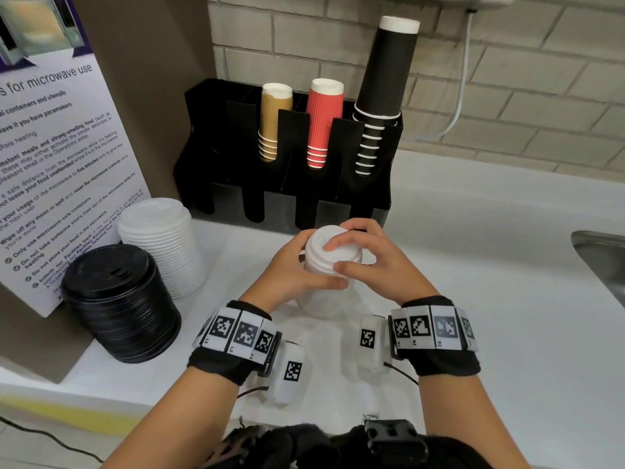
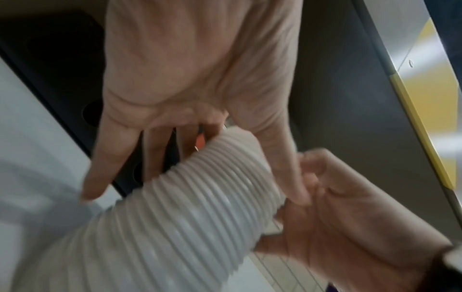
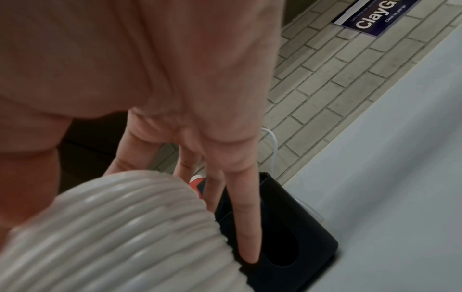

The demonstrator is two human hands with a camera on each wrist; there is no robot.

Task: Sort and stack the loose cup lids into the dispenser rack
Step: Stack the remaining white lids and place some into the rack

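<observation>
Both hands hold one long stack of white ribbed cup lids (image 1: 333,257) just in front of the black dispenser rack (image 1: 287,184). My left hand (image 1: 301,265) grips its left side, thumb across the front. My right hand (image 1: 360,257) grips the right side, with one finger on the top lid and the thumb at the front. In the left wrist view the white lid stack (image 2: 200,207) runs under the left hand's fingers (image 2: 110,158). The right wrist view shows the white lid stack (image 3: 125,227) beside the right hand's fingers (image 3: 246,221), above the rack (image 3: 300,243).
A stack of white lids (image 1: 162,242) and a stack of black lids (image 1: 121,299) stand on the white counter (image 1: 473,299) at left, below a microwave notice (image 1: 50,164). The rack's back slots hold brown cups (image 1: 274,120), red cups (image 1: 321,123) and black cups (image 1: 382,96). A sink edge (image 1: 602,258) lies at right.
</observation>
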